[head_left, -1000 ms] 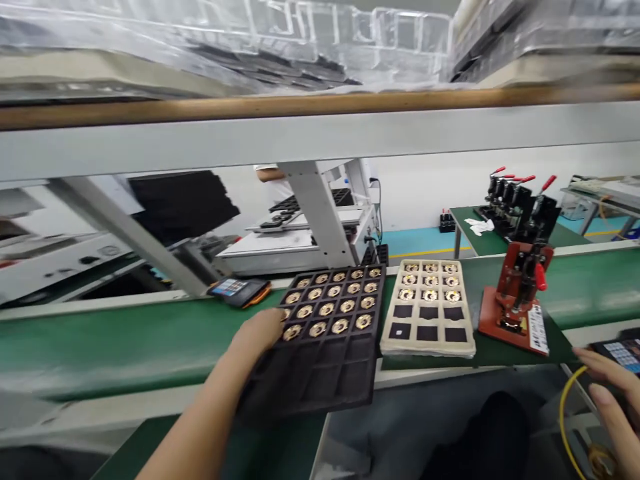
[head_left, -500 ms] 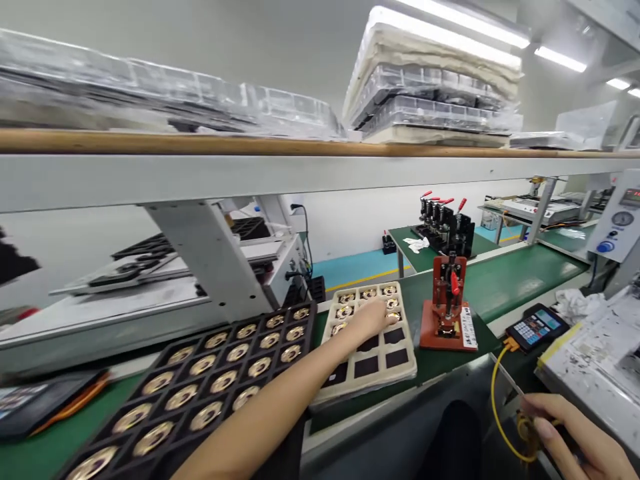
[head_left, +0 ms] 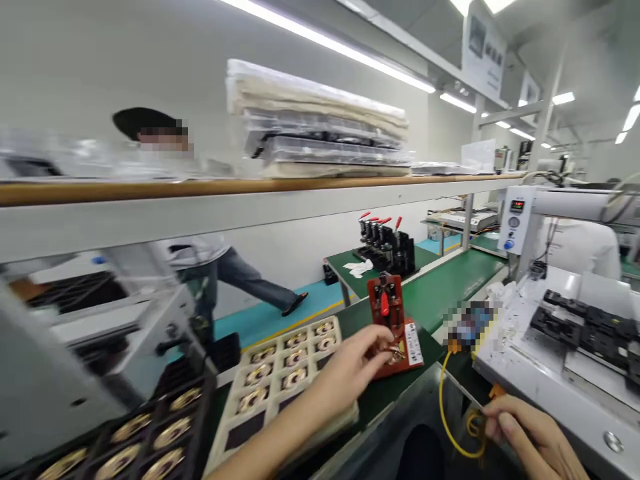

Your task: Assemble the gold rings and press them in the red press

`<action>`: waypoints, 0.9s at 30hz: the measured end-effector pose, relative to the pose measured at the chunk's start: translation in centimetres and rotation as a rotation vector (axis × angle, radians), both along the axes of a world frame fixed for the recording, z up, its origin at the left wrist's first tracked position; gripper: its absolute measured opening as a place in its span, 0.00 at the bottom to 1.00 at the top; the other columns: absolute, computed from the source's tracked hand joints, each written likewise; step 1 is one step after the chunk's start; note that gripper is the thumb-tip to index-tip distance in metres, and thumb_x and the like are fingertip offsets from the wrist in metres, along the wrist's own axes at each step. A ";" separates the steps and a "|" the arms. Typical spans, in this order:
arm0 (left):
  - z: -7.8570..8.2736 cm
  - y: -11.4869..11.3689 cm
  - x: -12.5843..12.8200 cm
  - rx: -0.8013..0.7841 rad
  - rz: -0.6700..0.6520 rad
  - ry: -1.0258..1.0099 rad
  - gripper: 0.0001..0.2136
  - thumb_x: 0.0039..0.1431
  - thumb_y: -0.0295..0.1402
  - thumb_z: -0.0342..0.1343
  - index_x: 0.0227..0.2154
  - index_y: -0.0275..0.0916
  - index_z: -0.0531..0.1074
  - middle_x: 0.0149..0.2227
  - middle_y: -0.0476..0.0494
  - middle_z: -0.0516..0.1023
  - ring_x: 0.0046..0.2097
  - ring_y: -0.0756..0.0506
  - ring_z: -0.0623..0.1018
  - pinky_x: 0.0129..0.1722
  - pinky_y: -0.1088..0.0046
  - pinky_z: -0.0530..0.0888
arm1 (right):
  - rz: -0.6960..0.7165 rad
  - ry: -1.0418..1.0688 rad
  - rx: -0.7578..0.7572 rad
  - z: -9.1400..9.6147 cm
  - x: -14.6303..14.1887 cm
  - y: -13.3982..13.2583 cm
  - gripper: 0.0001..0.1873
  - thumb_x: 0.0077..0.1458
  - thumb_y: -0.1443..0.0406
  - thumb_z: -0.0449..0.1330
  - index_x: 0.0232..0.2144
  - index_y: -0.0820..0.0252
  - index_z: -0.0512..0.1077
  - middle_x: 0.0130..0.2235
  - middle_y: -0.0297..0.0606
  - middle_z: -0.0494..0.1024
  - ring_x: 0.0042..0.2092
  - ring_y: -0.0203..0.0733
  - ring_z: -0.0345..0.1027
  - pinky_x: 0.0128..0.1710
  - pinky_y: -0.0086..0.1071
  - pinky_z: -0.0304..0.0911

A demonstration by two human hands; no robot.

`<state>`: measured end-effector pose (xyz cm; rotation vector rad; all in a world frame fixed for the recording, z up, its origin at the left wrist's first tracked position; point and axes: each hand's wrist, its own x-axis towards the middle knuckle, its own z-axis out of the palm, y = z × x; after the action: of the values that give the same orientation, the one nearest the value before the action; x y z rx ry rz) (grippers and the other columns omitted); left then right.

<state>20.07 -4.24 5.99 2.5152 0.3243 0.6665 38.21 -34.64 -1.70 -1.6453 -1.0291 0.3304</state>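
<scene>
My left hand [head_left: 356, 365] reaches across the beige compartment tray [head_left: 280, 380] of gold coil parts and pinches a small gold coil part [head_left: 396, 352] at the base of the red toggle-clamp jig [head_left: 391, 321]. Its fingers are closed on that part. My right hand [head_left: 531, 439] is low at the right, with its fingers curled round a looped yellow cable [head_left: 453, 420] near the bench edge. A black tray [head_left: 135, 437] of gold coil parts lies at the lower left.
A green conveyor belt [head_left: 450, 290] runs back to the right. A shelf [head_left: 250, 193] above carries stacked clear trays. A white workstation [head_left: 560, 347] with black fixtures sits at the right. A person [head_left: 200, 257] walks behind the line. More clamps [head_left: 385, 243] stand on a far table.
My left hand moved from the black tray to the beige tray, then to the red jig with a gold part. My right hand dropped onto the yellow cable. The view swung right.
</scene>
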 end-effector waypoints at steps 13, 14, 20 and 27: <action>0.6 -12.4 11.3 0.482 -0.721 -0.477 0.11 0.77 0.28 0.47 0.47 0.39 0.76 0.44 0.36 0.83 0.44 0.42 0.83 0.45 0.69 0.81 | -0.141 0.127 0.190 5.5 0.2 -2.5 0.19 0.54 0.60 0.74 0.48 0.52 0.80 0.39 0.34 0.78 0.36 0.41 0.71 0.38 0.35 0.71; 0.5 -13.1 12.0 0.463 -0.751 -0.470 0.11 0.77 0.27 0.48 0.47 0.39 0.76 0.44 0.37 0.83 0.43 0.42 0.83 0.44 0.70 0.81 | -0.167 0.125 0.178 5.4 0.4 -3.2 0.18 0.54 0.59 0.74 0.47 0.53 0.80 0.38 0.34 0.78 0.36 0.41 0.71 0.38 0.35 0.71; 1.0 -16.7 18.1 0.129 -0.963 -0.261 0.29 0.69 0.27 0.60 0.69 0.46 0.59 0.56 0.36 0.78 0.52 0.41 0.81 0.54 0.63 0.80 | -0.525 0.051 0.118 4.8 3.2 -9.8 0.19 0.49 0.60 0.73 0.45 0.56 0.78 0.32 0.31 0.76 0.31 0.39 0.67 0.32 0.32 0.65; 4.6 -24.0 31.6 0.166 -0.842 0.094 0.22 0.68 0.37 0.61 0.61 0.36 0.69 0.57 0.32 0.76 0.57 0.36 0.78 0.61 0.56 0.75 | -1.023 -0.173 0.098 5.3 4.7 -20.1 0.21 0.51 0.55 0.70 0.45 0.57 0.78 0.28 0.30 0.72 0.29 0.41 0.65 0.31 0.35 0.65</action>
<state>51.63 -28.21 10.57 2.5072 -0.7543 0.2334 42.87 -54.79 3.61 -1.9031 -0.2131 -0.5388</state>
